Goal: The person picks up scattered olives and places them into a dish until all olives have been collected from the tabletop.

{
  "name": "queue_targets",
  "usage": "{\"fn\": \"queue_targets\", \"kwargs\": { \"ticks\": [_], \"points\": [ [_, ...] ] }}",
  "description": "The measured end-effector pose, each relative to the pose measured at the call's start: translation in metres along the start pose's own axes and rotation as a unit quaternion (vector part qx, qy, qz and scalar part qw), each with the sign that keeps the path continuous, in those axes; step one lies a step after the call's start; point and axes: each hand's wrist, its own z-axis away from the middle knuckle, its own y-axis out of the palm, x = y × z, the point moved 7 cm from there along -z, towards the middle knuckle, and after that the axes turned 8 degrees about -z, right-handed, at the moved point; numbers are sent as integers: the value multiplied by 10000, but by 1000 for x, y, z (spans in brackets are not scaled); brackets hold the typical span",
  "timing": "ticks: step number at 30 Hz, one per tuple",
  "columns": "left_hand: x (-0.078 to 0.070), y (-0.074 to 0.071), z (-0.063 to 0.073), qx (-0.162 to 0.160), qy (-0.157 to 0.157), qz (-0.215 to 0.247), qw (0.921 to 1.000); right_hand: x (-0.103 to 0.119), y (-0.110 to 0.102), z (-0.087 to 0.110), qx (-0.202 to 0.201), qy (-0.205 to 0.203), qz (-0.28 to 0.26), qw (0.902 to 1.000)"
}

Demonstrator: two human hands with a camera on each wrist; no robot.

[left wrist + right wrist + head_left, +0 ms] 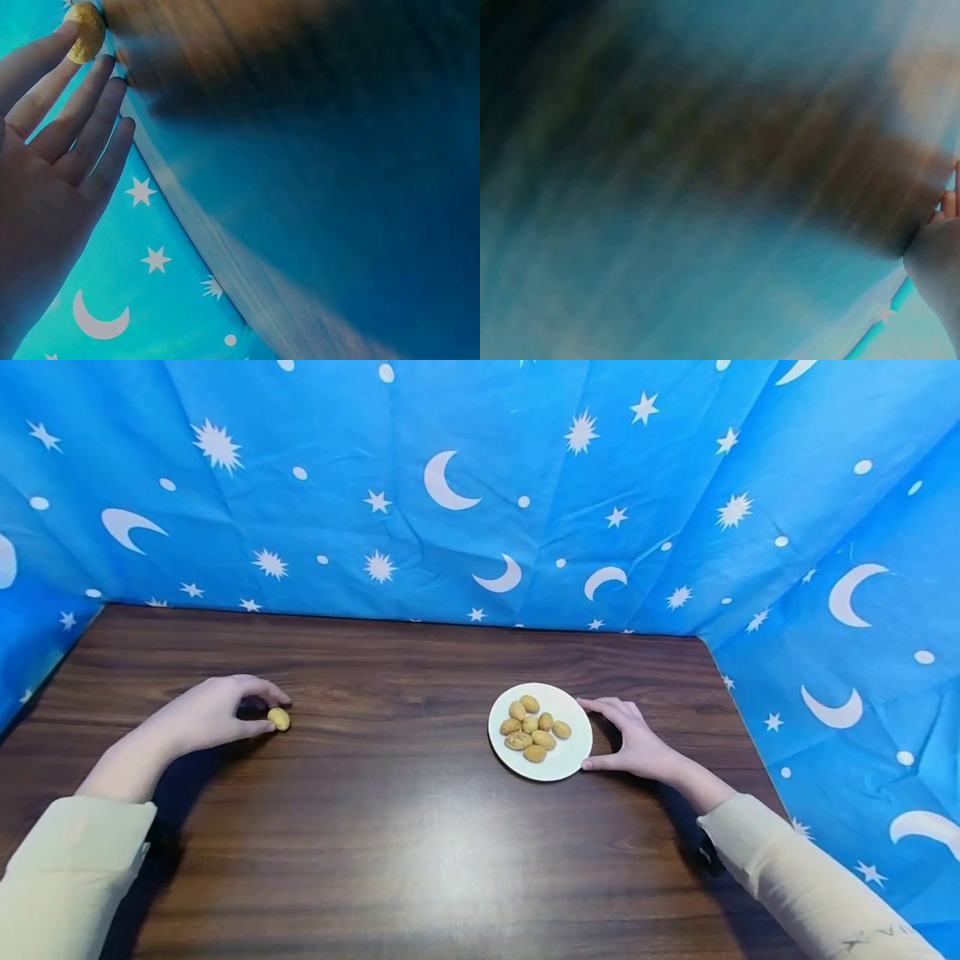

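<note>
In the head view, my left hand (213, 714) is over the left part of the table, its thumb and index finger pinching a small yellow-brown oval lump (279, 719) that looks like a baby potato. The left wrist view shows this lump (87, 31) has a rough skin and sits at the fingertips of the left hand (64, 142). A round white plate (498, 758) stands right of the table's middle, bearing several similar lumps (530, 724) grouped together. My right hand (630, 743) holds the plate's right rim between thumb and fingers. Only part of the right hand (937, 240) shows in its wrist view.
The dark wood-grain table (390, 827) runs back to a blue cloth (517, 435) printed with white moons and stars. That cloth also hangs along the left and right sides. A bright light reflection lies on the table's front middle.
</note>
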Motion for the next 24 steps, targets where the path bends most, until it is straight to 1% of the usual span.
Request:
{"fn": "queue_targets", "kwargs": {
  "ticks": [5,11,14,17,24],
  "points": [
    [1,3,3,-63,14,35,10000,-1,1,0,26,29,7,10000],
    [-2,4,2,-125,43,-12,9999,-2,1,0,30,40,-3,10000],
    [-4,4,-1,-180,36,-18,9998,-2,1,1,29,52,-15,10000],
    [-7,4,-4,-227,95,-57,9997,-3,1,1,15,65,-13,10000],
    [-18,1,-12,-373,131,-45,9992,-3,1,0,-4,67,-39,10000]
  ]
}}
